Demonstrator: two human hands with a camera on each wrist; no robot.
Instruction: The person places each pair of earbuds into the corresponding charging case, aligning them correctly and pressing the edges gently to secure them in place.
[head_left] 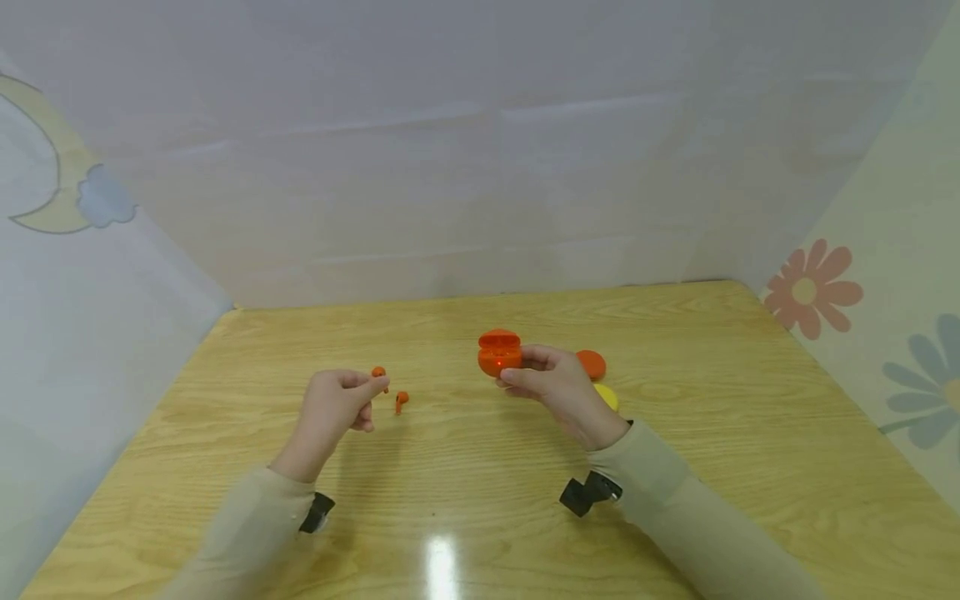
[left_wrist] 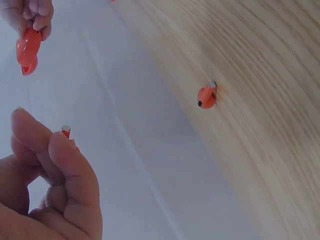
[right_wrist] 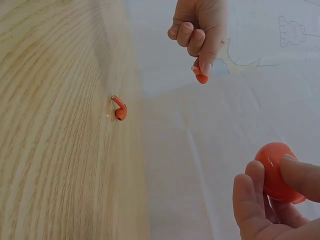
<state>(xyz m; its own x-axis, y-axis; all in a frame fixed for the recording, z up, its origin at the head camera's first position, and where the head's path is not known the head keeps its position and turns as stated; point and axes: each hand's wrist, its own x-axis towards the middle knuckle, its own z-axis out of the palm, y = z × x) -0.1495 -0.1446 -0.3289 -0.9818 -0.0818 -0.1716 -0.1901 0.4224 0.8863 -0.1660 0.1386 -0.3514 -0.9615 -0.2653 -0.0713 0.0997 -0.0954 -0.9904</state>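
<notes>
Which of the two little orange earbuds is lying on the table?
The earbud lying on the table is the one just right of the left hand, untouched. The other earbud is off the wood, pinched in that hand's fingertips.

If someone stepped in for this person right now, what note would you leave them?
Left hand: pinches one orange earbud above the table.
Right hand: holds the open orange case, its red light on.
Second earbud: lies on the table near the left hand.
Orange and yellow round things sit behind the right hand.
Done: case open, one earbud in hand. Left, likely: both earbuds are outside the case.
</notes>
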